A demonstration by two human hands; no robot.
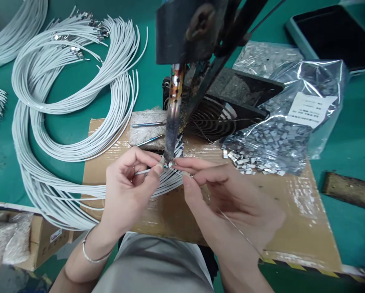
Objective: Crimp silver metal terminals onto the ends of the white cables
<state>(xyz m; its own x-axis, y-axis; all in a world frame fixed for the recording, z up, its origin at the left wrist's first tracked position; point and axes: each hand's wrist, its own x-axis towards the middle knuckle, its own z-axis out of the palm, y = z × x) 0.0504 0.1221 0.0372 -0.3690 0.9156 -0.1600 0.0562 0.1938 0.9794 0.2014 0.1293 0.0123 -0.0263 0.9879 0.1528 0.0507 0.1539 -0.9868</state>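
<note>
My left hand (126,191) pinches a white cable (142,172) between thumb and fingertips, its end held just under the tip of a mounted soldering iron (173,118). A thin solder wire (236,230) runs across the palm of my right hand (231,199), gripped by thumb and fingers, its front end reaching the same spot. Fingertips hide most of the joint there, so any small metal part at the cable's end is hard to make out. Below the hands, a bundle of white cables (60,191) lies across a cardboard sheet (176,221).
Coiled white cables (75,106) with metal ends lie at the left. Behind the iron stand a black fan (216,118) and a worn pad (147,130). Small metal pieces (246,165) spill from a clear plastic bag (319,106). A dark-screened tablet (338,36) lies back right.
</note>
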